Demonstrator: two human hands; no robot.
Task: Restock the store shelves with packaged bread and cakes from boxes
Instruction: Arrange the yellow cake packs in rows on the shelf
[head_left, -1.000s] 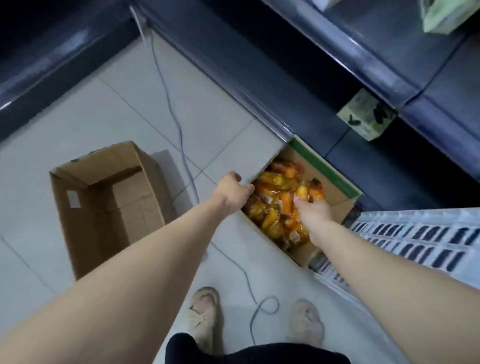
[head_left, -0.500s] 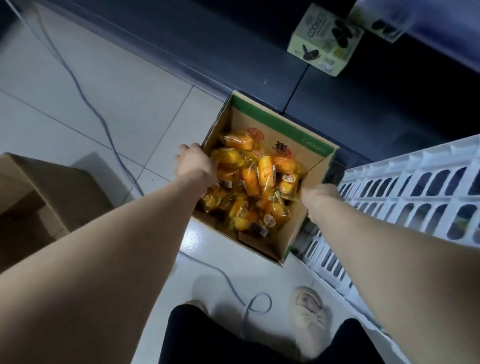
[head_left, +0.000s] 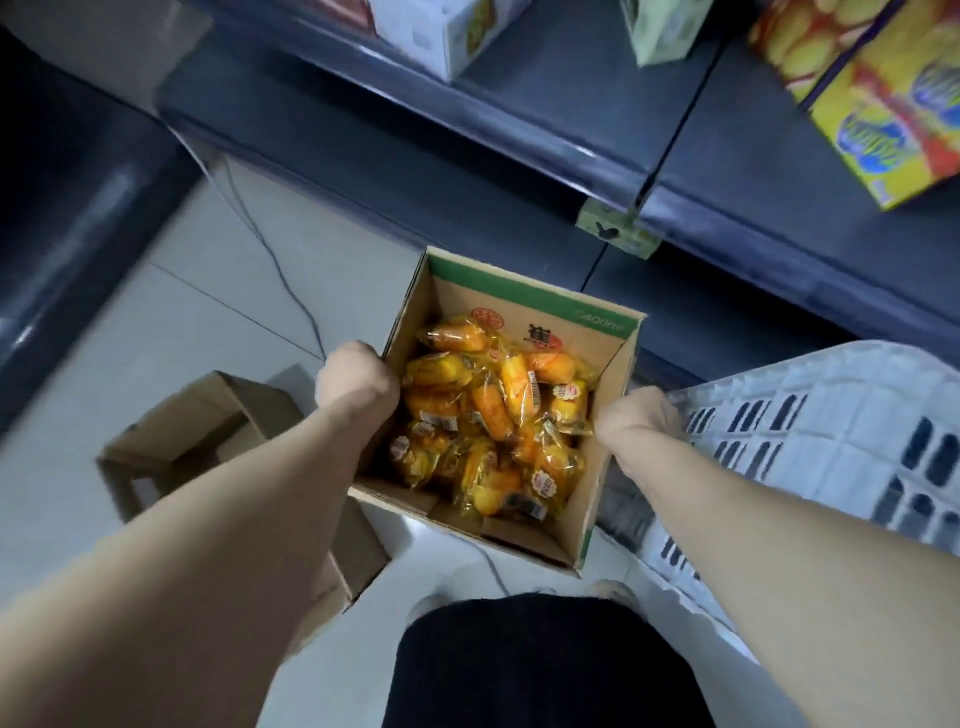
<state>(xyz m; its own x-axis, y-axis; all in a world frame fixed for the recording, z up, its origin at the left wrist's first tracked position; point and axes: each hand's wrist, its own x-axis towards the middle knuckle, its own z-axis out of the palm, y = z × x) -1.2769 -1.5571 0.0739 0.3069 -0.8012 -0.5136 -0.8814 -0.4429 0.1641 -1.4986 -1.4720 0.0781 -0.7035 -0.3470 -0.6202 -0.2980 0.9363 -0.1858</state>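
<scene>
Nearest the camera, two bare forearms are seen reaching forward toward 12 o'clock. The left hand (head_left: 358, 384) is closed over the top edge of the left wall of the cardboard box (head_left: 530, 304), at the box's 9 o'clock. The right hand (head_left: 636, 421) is clamped on the right wall at 3 o'clock, though its fingers are hidden behind the card. The box is thus held between the two hands, dead ahead of the body, and appears to be clear of the floor. Neither hand is markedly nearer, the left being set slightly further forward. The long axis of the box runs from 6 to 12 o'clock, leaning a little toward 1. Inside it, wrapped cakes (head_left: 493, 415) are heaped loosely, orange and yellow in clear film. An empty carton (head_left: 208, 431) lies at 9 o'clock on the floor, and a white crate (head_left: 831, 431) at 3 o'clock. Beyond the far wall, at 12 to 1 o'clock, the dark shelf (head_left: 519, 130) is reached. The coming move is judged to be a carry forward along that axis.
</scene>
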